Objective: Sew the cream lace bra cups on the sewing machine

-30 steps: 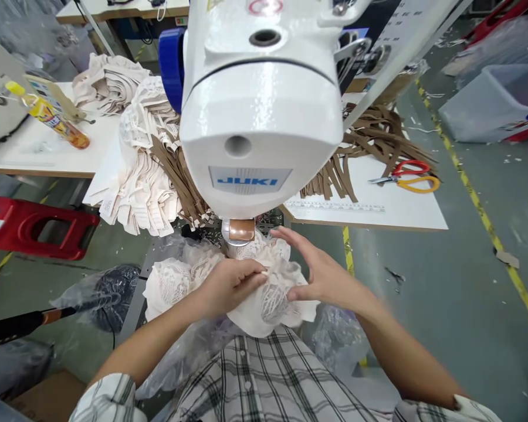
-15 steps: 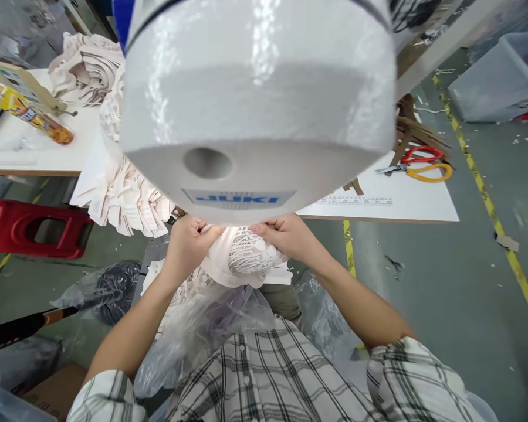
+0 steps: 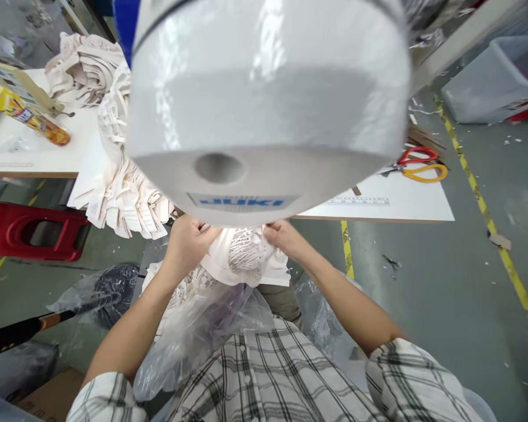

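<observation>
Close in front of me, the white head of a sewing machine [image 3: 264, 117] covers the stitching area, so its needle is hidden. Below its lower edge lies a cream lace bra [image 3: 244, 255]. My left hand [image 3: 187, 243] pinches the plain fabric at the bra's left side. With fingers closed, my right hand [image 3: 286, 237] grips the upper right edge beside the lace. The fingertips of both hands are close under the machine head and partly out of sight. More cream lace fabric [image 3: 189, 290] hangs below my left hand, over clear plastic.
Stacks of cream fabric pieces [image 3: 125, 196] stand left of the machine. A drink bottle [image 3: 26, 114] lies tilted on the left table. Scissors [image 3: 418, 164] and a ruler [image 3: 361, 201] rest on the right tabletop. A red stool [image 3: 35, 231] stands at left, a plastic bin [image 3: 495, 82] at right.
My head has come closer to the machine. Both hands moved up beneath it with the bra; my right hand went from spread to gripping, then shifted slightly right.
</observation>
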Demonstrator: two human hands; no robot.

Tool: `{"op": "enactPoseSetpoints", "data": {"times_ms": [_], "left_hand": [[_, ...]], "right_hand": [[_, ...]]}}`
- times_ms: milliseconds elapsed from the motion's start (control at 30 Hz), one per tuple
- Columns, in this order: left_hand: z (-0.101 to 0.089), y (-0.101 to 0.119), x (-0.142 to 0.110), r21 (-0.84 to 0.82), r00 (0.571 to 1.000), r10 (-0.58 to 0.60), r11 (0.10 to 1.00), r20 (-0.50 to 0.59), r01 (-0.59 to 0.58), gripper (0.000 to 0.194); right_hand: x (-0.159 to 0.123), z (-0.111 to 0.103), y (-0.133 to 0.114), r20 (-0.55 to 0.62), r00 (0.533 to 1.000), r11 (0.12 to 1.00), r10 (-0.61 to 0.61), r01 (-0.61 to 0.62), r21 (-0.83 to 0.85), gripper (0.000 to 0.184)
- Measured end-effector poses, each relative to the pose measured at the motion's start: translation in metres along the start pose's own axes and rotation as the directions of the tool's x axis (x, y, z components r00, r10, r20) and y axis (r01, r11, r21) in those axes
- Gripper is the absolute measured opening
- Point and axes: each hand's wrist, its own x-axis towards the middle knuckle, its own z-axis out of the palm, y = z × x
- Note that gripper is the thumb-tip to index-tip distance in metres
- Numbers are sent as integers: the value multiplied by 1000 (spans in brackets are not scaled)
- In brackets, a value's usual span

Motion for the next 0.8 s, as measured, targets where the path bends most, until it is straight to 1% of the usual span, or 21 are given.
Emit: {"op": "enactPoseSetpoints", "data": {"times_ms": [33,67,100,133,167,200,267,333,467,567,633,733,800], "left_hand": [[-2,0,0,0,1000,-7,1000,-10,7,45],[-3,0,0,-2,1000,-14,1000,-24,14,45],[-5,-1,0,-5,999,-16,1000,-38,15,44],[-6,-1,0,-9,999,-12,1000,-51,12,43],[-7,-2,-1,-11,998,-5,1000,-61,4,41],[-8,-2,-1,-12,998,6,1000,-66,-7,39],[-8,-2,-2,-20,997,24,999,-67,-26,35],[-8,-2,-4,-32,997,28,999,-70,-31,33],[-6,3,-5,-50,996,22,998,-87,-26,27],[-6,3,-7,-42,996,35,998,-77,-38,20],[-8,-1,-10,-15,993,62,998,-96,-64,15],[-11,-9,-17,61,971,140,990,-194,-131,13],[-11,-12,-26,128,935,221,973,-278,-192,13]], "right_hand": [[0,2,12,80,997,999,-25,21,49,69],[0,3,23,181,983,996,-42,28,80,75],[-2,5,34,284,958,996,-44,19,91,76],[-5,6,43,373,927,996,-30,-3,88,72],[-10,6,51,427,904,995,-7,-35,92,66],[-15,6,58,445,896,992,18,-73,106,58],[-27,5,69,401,914,976,68,-145,164,48],[-38,3,76,326,940,956,103,-184,228,51],[-52,-1,79,223,967,954,127,-181,240,51],[-55,-4,71,177,977,963,119,-157,220,51],[-58,-9,62,159,981,968,109,-141,207,50],[-64,-18,48,156,985,986,77,-98,132,47],[-69,-25,39,155,987,998,31,-38,43,45]]}}
